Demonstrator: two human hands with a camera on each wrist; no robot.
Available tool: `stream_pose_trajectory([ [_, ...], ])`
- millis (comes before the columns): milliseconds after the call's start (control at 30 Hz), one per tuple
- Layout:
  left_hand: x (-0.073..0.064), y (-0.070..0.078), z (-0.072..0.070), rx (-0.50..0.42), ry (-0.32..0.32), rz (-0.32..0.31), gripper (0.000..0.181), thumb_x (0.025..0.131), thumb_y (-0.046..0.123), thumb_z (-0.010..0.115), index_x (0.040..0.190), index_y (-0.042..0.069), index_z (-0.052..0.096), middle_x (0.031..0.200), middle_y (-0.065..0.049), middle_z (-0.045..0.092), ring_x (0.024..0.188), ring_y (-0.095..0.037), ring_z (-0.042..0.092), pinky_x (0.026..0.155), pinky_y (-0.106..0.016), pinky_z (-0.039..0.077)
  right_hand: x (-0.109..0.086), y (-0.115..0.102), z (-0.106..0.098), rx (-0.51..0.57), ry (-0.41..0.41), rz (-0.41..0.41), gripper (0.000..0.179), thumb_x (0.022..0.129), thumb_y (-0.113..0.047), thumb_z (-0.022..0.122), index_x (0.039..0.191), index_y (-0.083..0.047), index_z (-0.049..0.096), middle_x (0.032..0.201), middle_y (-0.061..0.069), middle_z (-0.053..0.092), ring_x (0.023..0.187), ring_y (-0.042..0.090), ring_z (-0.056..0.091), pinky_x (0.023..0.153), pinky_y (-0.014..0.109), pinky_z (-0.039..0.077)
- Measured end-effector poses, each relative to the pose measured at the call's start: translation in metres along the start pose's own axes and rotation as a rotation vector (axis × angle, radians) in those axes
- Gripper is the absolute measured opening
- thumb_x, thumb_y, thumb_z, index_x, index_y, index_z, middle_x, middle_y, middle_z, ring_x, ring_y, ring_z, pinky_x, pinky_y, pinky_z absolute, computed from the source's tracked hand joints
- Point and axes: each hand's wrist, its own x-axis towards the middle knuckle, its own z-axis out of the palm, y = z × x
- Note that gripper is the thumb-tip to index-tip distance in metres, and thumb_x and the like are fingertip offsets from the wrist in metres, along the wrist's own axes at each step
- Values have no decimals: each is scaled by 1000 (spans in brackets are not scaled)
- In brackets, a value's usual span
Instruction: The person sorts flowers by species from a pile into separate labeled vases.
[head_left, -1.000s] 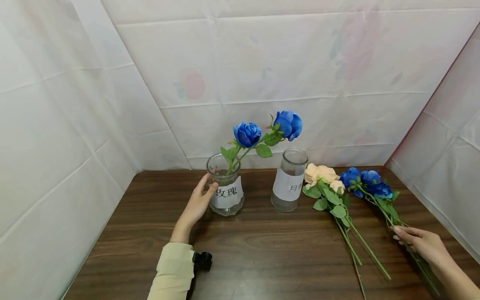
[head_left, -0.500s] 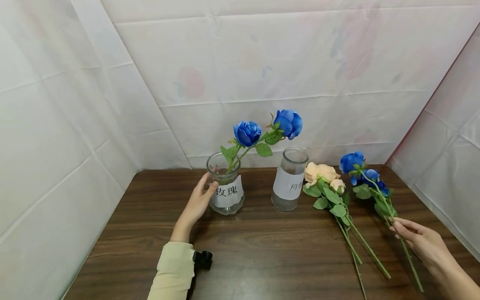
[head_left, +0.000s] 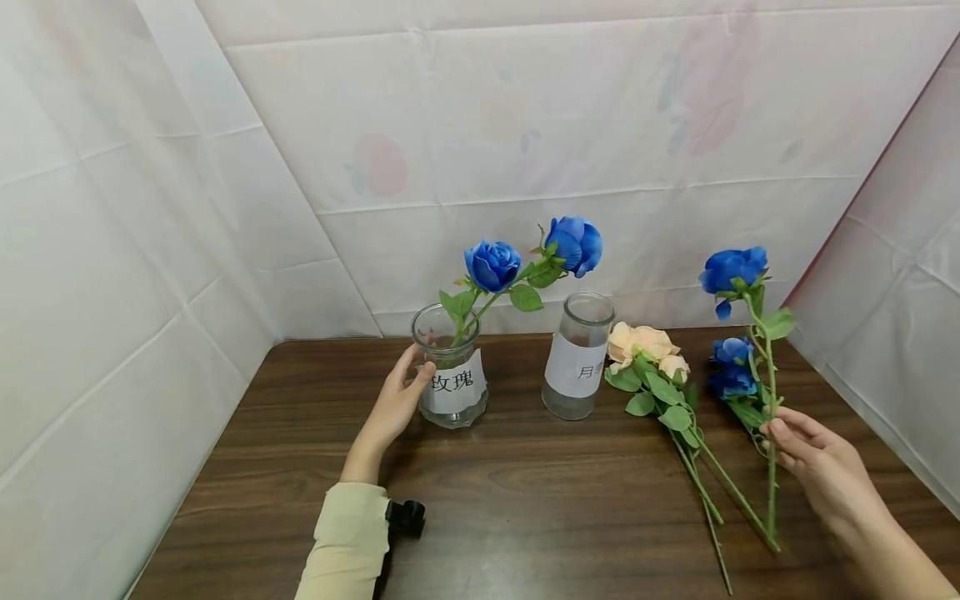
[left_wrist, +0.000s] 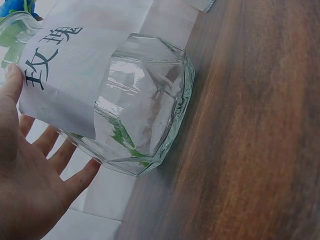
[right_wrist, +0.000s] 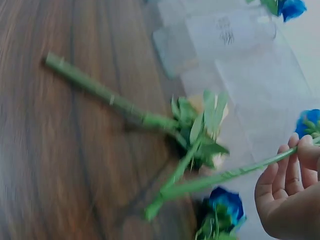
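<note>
My left hand (head_left: 395, 398) holds the side of a faceted glass vase (left_wrist: 142, 95), thumb in front and fingers round behind. The vase has a white paper label (head_left: 454, 383) with Chinese characters. Two blue roses (head_left: 492, 267) lean rightward out of it. At the right, my right hand (head_left: 828, 471) pinches the green stem of a blue rose (head_left: 735, 271) between thumb and fingers. That rose is raised nearly upright, its stem (right_wrist: 230, 172) crossing the right wrist view. More blue roses (head_left: 732, 379) lie on the table behind it.
A straight glass vase (head_left: 573, 406) with a paper label stands right of the faceted one. Beside it, peach-coloured flowers (head_left: 643, 346) lie with their stems toward me. A white cloth (head_left: 525, 125) walls off the back and sides of the wooden table (head_left: 510, 517).
My right hand has lifted one blue rose from the bunch, turned it upright and moved it slightly leftward. The left hand and both vases have stayed in place.
</note>
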Motion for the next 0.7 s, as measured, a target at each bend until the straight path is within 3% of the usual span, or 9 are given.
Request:
stream_pose_trajectory([
  [100, 0, 0, 0, 2, 5, -5, 56, 106, 30, 49, 155, 10, 31, 147, -20, 42, 132, -34, 41, 109, -55, 32, 3, -2, 15, 114, -86, -75, 31, 105, -1, 42, 110, -16, 69, 98, -2, 70, 89, 11, 66, 75, 23, 52],
  [267, -1, 0, 1, 2, 7, -9, 56, 106, 30, 49, 155, 9, 30, 146, -20, 42, 132, -34, 42, 109, -55, 32, 5, -8, 47, 162, -155, -186, 28, 105, 2, 39, 113, -8, 64, 105, 2, 69, 95, 14, 66, 78, 26, 53],
  [500, 1, -2, 0, -6, -3, 5, 54, 107, 28, 48, 155, 10, 30, 147, -20, 42, 132, -34, 41, 109, -56, 31, 16, -19, 102, 168, -73, -344, 23, 102, 5, 46, 106, -5, 66, 98, 6, 71, 88, 15, 68, 75, 25, 55],
  [700, 2, -2, 0, -4, -1, 2, 54, 106, 28, 48, 155, 11, 31, 147, -20, 42, 132, -35, 41, 109, -56, 31, 29, -27, 146, 217, -15, -380, 15, 101, 1, 52, 103, -3, 66, 92, 5, 72, 83, 15, 68, 74, 25, 55],
])
